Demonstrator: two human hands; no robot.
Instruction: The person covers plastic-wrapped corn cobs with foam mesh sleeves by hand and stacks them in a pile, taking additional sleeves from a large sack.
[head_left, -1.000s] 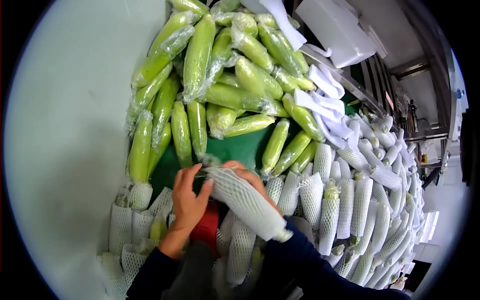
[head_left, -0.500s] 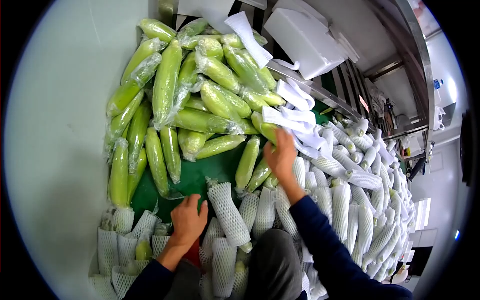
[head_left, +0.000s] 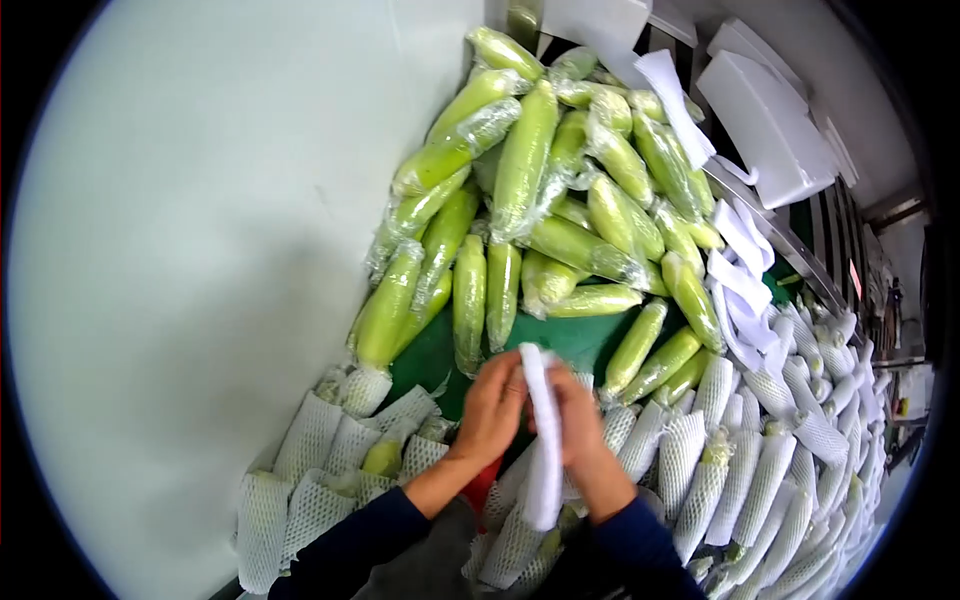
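A flat white foam net sleeve (head_left: pixel 543 450) stands between my two hands, its upper end near the fingertips and its lower end hanging toward my lap. My left hand (head_left: pixel 492 408) is closed on its left side near the top. From the other side my right hand (head_left: pixel 582 420), somewhat blurred, grips the sleeve; its fingertips are partly hidden. Beyond them lies a heap of long green gourds (head_left: pixel 525 165) wrapped in clear film. Closest to my right hand is a film-wrapped gourd (head_left: pixel 634 350) lying on the green surface (head_left: pixel 590 338).
Several gourds in foam net sleeves (head_left: pixel 310 440) lie at the lower left, and a large pile of sleeved gourds (head_left: pixel 770 480) fills the right. Loose flat sleeves (head_left: pixel 740 285) lie by a metal rail. A white foam box (head_left: pixel 768 125) is at the upper right, a pale wall (head_left: pixel 200 250) at the left.
My right hand has come back from beside the loose sleeves to meet my left hand. A foam sleeve is now between them. The view has turned left, so the heap appears further right.
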